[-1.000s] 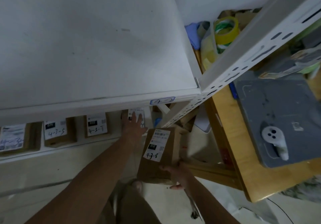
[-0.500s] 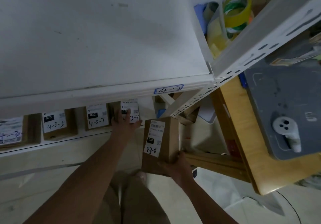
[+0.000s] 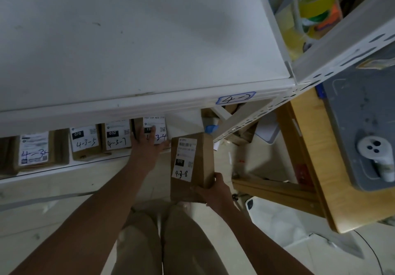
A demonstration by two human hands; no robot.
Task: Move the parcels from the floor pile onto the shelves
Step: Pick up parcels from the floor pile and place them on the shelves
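Cardboard parcel [image 3: 192,163] — right hand [image 3: 215,191] grips; left hand [image 3: 147,144] flat on shelved box [image 3: 154,130]

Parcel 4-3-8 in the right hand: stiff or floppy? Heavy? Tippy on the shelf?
Probably stiff: the cardboard parcel shows straight edges though the right hand grips only its lower end. Likely light: one hand carries it. Tall and narrow, so it may tip if stood upright.

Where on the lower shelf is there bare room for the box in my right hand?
Bare white shelf board shows between the labelled brown parcel that the left hand presses and the slotted white upright. Left of that hand the row of cardboard parcels stands packed side by side. The right hand grips the brown box marked 4-3-8.
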